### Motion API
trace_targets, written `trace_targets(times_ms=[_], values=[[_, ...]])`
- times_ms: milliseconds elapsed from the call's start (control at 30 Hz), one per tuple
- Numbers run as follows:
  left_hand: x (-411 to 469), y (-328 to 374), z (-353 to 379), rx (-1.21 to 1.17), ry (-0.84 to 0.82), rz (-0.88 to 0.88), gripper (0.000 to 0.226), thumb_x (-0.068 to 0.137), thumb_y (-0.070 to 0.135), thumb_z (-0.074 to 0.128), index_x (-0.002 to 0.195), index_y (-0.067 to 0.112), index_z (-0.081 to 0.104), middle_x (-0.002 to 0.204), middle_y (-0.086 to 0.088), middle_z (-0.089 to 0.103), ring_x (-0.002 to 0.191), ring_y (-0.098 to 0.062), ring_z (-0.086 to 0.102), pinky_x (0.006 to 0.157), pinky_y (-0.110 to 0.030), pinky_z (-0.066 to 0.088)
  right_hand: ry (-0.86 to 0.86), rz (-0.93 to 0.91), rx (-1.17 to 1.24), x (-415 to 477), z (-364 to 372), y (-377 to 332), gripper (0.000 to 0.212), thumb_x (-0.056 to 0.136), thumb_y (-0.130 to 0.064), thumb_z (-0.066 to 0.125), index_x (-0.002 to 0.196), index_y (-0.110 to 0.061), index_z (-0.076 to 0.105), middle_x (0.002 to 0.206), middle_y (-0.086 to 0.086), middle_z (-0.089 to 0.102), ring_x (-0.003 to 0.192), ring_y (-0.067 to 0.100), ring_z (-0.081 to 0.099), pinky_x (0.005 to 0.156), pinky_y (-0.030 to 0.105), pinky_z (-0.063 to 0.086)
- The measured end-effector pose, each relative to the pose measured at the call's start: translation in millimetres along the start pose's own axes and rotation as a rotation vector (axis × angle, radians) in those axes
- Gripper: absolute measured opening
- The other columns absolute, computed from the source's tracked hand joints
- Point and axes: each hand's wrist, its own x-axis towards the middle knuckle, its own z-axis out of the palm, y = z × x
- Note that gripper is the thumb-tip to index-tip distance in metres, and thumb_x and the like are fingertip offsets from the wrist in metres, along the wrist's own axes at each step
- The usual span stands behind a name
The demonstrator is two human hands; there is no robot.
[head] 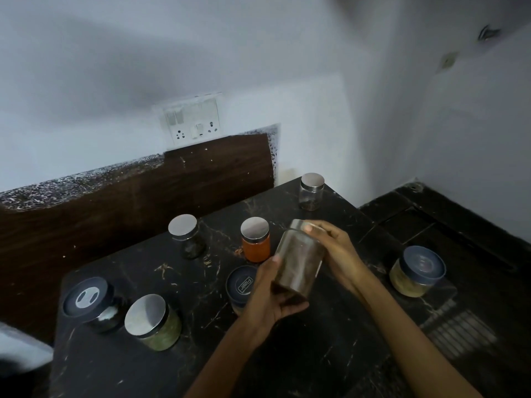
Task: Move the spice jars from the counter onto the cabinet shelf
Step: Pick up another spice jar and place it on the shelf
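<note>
I hold a glass jar of brown spice [300, 261] tilted above the black counter [178, 282]. My left hand [270, 294] cups its base and my right hand [333, 248] grips its steel lid end. Several other jars stand on the counter: an orange-filled one [255, 239], a dark one with a steel lid [186, 237], a nearly empty one at the back [311, 191], a green-filled one [153, 321], a dark-lidded one at the left [93, 304], a blue-lidded one [240, 285] behind my left hand, and a blue-lidded one at the right [418, 271]. No cabinet shelf is in view.
A brown wooden board [143, 196] leans against the wall behind the counter, below a white switch and socket plate [191, 119]. To the right the counter drops to a lower black surface [459, 239] with a ribbed draining area [459, 331].
</note>
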Motion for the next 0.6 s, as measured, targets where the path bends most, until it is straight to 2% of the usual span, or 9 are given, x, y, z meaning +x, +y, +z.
trace_targets(times_ms=[100,167,267,367,467,600], values=[[-2.2,0.3,6.1,-0.001,0.043,0.035,0.072,0.072,0.045,0.066,0.136,0.031,0.036,0.131,-0.012,0.049,0.112,-0.033,0.057,0.080,-0.046,0.055,0.049,-0.024,-0.048,3.0,3.1,1.2,0.029,0.076,-0.039,0.065,0.101,-0.026,0.066,0.110,0.005,0.064,0.103,0.024,0.063,0.086,0.042,0.055],[-3.3,1.2,6.4,-0.048,0.022,0.018,0.068,0.075,0.047,0.065,0.135,0.027,0.039,0.129,-0.014,0.053,0.111,-0.032,0.059,0.079,-0.042,0.055,0.062,-0.026,-0.061,5.3,3.1,0.8,0.021,0.085,-0.037,0.058,0.101,-0.026,0.066,0.106,0.004,0.066,0.101,0.023,0.064,0.090,0.043,0.053],[-7.4,2.6,6.9,-0.113,-0.057,-0.042,0.061,0.079,0.051,0.056,0.130,0.019,0.047,0.120,-0.016,0.063,0.103,-0.031,0.064,0.076,-0.038,0.054,0.011,-0.008,0.026,4.5,-0.8,-2.6,0.029,0.089,-0.039,0.054,0.105,-0.019,0.067,0.104,0.012,0.068,0.097,0.028,0.065,0.091,0.046,0.049],[-11.6,3.1,9.6,-0.183,-0.116,-0.086,0.060,0.078,0.053,0.050,0.125,0.015,0.053,0.110,-0.016,0.069,0.094,-0.030,0.065,0.071,-0.034,0.054,-0.060,-0.036,0.112,2.1,-3.4,-6.7,0.039,0.083,-0.038,0.056,0.111,-0.012,0.065,0.108,0.016,0.067,0.095,0.027,0.063,0.087,0.042,0.048],[-14.1,5.9,13.3,-0.244,-0.156,-0.124,0.063,0.076,0.057,0.049,0.122,0.015,0.057,0.111,-0.018,0.067,0.089,-0.030,0.066,0.065,-0.032,0.056,-0.075,-0.031,0.176,1.9,-2.5,-7.9,0.043,0.082,-0.037,0.055,0.115,-0.010,0.063,0.108,0.016,0.067,0.095,0.026,0.063,0.086,0.038,0.048],[-12.8,7.5,13.6,-0.284,-0.174,-0.157,0.070,0.074,0.060,0.050,0.127,0.014,0.055,0.113,-0.019,0.065,0.086,-0.030,0.066,0.061,-0.031,0.056,-0.040,-0.062,0.136,0.5,1.9,-12.3,0.043,0.082,-0.040,0.061,0.112,-0.008,0.063,0.100,0.013,0.068,0.089,0.023,0.063,0.078,0.033,0.050]])
